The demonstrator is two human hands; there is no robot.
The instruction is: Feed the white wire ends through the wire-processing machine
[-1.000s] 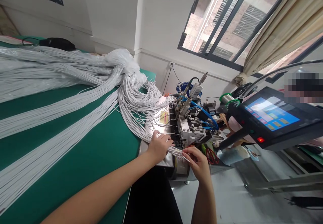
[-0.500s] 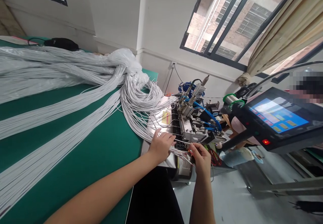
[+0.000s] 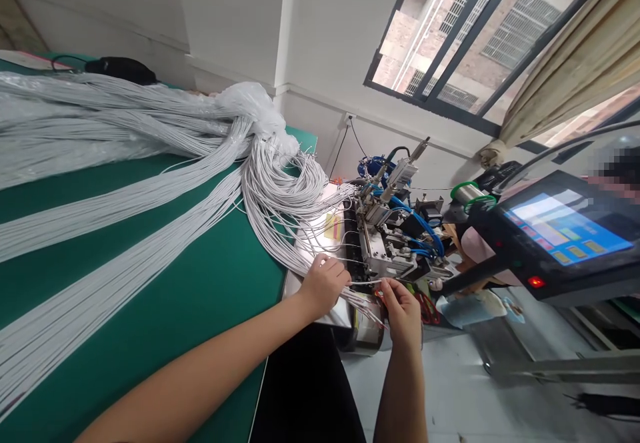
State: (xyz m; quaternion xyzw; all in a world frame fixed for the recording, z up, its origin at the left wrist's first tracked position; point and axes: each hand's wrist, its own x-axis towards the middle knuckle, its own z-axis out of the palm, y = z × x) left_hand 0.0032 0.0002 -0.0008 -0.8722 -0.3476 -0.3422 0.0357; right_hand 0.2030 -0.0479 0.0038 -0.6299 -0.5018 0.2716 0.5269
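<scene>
Head view. Both forearms are cut off by the lower edge. The left hand (image 3: 326, 284) lies back upward over a cable bundle (image 3: 364, 304), its fingers bent and closed around the strands; the palm and the stretch of cable beneath it are hidden. The right hand (image 3: 403, 310) pinches the end of a single white cable (image 3: 367, 283) between thumb and forefinger, concealing the tip; its remaining fingers are folded and only partly distinguishable.

The single white cable is slender, smooth and nearly straight. It spans the gap between the hands almost level, just above the free ends of the cable bundle, which fan out toward the right hand. Their small reddish tips are too fine to resolve. Leftward, the bundle curves back to join thick cable loops (image 3: 280, 190) at the edge of the green bench (image 3: 215, 290). A crumpled translucent plastic bag (image 3: 255, 106) covers part of the loops; further lengths of cable cross the bench and are cropped by the left edge.

Several separate strands lead to the wire-processing machine (image 3: 383, 230), whose crowded mechanism is hard to make out. At right, a touchscreen panel (image 3: 565, 230), its lettering illegible, obscures much of a co-worker (image 3: 619, 168), whose head is pixelated and cropped.
</scene>
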